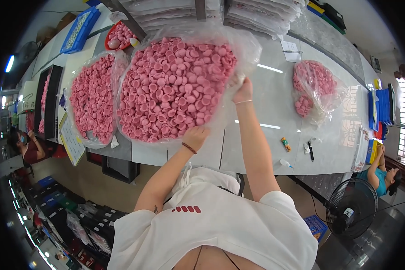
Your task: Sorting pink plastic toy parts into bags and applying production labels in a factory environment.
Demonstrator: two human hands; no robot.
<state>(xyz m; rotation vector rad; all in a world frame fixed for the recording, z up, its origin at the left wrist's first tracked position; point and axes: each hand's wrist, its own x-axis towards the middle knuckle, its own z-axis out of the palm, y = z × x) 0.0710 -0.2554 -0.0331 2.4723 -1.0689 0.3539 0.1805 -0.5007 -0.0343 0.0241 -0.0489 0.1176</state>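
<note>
A large clear plastic bag [249, 42] lies spread on the table before me, full of small pink cup-shaped pieces [166, 85]. My right hand [244, 91] grips the gathered plastic at the bag's right side, thumb up. At the near right corner my left hand [197, 137] has its fingers curled on the bag's edge; the fingertips are partly hidden. Left of this bag, touching it, lies another clear bag of pink pieces [93, 96]. A smaller, loosely folded bag of pink pieces [317, 85] rests apart on the right part of the table.
On the table [261, 144] lie a small orange-green tube [285, 144], a black pen [311, 151] and a small bottle [285, 163]. A red bowl [107, 39] and stacked white packets [265, 15] stand behind. A black fan [353, 209] stands at right. Two people sit at either side.
</note>
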